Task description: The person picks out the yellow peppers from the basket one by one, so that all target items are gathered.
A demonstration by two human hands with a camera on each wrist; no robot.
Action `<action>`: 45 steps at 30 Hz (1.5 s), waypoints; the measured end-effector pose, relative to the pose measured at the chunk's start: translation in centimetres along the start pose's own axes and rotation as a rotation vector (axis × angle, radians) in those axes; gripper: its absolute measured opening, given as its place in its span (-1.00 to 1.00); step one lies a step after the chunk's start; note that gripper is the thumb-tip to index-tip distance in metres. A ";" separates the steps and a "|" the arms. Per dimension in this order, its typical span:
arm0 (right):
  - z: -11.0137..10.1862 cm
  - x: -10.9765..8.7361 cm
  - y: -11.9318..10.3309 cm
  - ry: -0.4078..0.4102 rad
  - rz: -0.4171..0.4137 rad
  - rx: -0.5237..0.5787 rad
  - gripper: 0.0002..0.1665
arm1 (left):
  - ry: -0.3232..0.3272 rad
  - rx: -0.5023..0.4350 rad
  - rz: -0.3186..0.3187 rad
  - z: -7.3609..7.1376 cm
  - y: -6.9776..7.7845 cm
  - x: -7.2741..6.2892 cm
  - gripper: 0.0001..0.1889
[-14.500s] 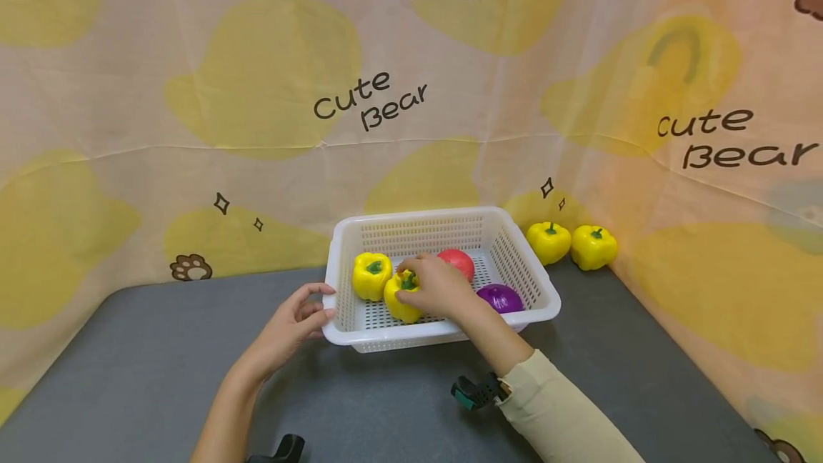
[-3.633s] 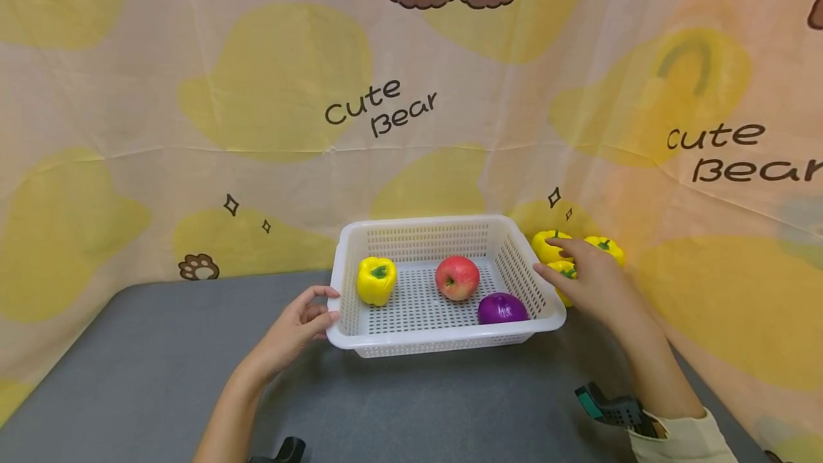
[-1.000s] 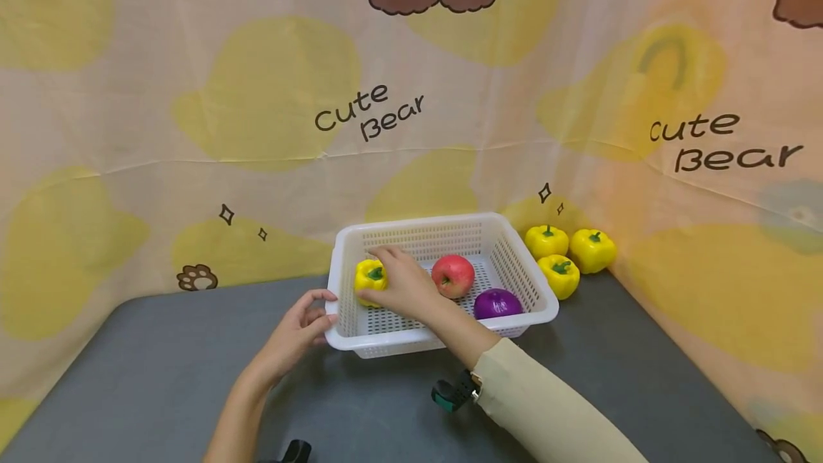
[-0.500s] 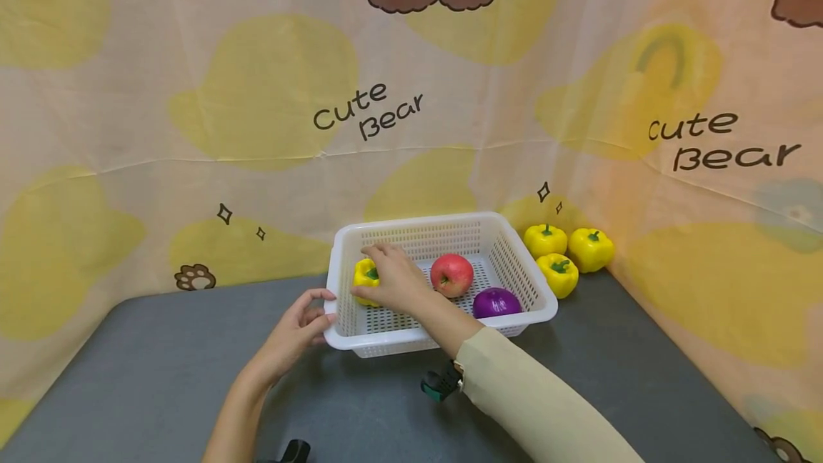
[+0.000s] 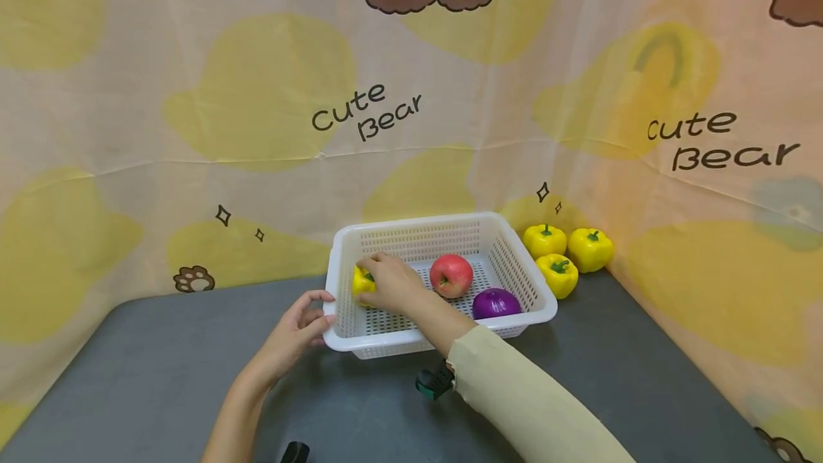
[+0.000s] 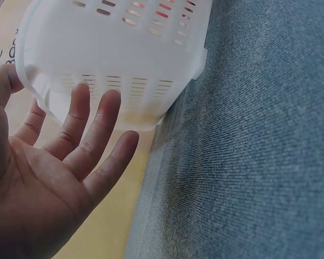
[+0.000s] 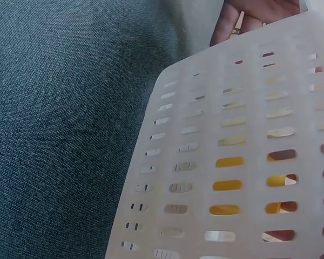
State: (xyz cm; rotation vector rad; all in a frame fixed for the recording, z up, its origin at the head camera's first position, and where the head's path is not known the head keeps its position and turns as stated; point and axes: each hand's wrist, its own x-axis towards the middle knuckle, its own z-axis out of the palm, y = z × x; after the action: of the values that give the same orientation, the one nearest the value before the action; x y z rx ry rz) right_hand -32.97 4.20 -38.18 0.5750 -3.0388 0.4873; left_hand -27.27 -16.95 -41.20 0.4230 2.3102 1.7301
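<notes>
My left hand (image 5: 292, 331) pinches the left rim of a white slotted plastic basket (image 5: 386, 341). In the left wrist view, its other fingers (image 6: 105, 116) spread beside the basket's outer end wall. My right hand (image 5: 400, 286) reaches inside the basket, with thumb and fingers around a yellow bell pepper (image 5: 361, 283) at the left end, partly hidden by the hand. A red apple (image 5: 451, 276) and a shiny purple onion (image 5: 496, 303) lie to the right in the same basket. The right wrist view shows the slotted wall (image 7: 200, 129), with yellow showing through some slots.
Three yellow bell peppers (image 5: 558, 276) stand on the grey tabletop (image 5: 173, 363), just right of the basket. A printed fabric backdrop (image 5: 257, 91) rises behind and along the right side. Black wrist devices (image 5: 435, 380) are on the arms.
A second pepper has left the basket and joined the two on the right. My right hand came back to the left pepper and closed in around it. The left hand stays at the rim.
</notes>
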 end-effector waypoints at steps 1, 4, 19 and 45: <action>0.0 0.0 0.0 0.001 -0.003 -0.002 -0.26 | 0.001 -0.001 -0.001 0.0 0.0 0.0 -0.54; -0.1 0.0 -0.1 0.000 -0.006 -0.008 -0.30 | 0.000 -0.003 0.002 0.0 0.1 0.0 -0.54; -0.2 -0.8 -0.5 -0.086 0.007 0.077 -0.15 | 0.025 0.010 -0.024 -0.4 -0.1 -0.3 -0.56; -4.3 -5.2 1.2 0.253 0.017 0.334 -0.15 | 0.026 0.020 -0.013 0.0 0.0 0.0 -0.58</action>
State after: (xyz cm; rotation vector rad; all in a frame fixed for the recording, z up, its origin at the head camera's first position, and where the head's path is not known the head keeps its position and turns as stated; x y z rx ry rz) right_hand -28.75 8.44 -34.82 0.4525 -2.7403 0.9972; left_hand -27.21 -16.93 -41.20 0.3905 2.3449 1.7185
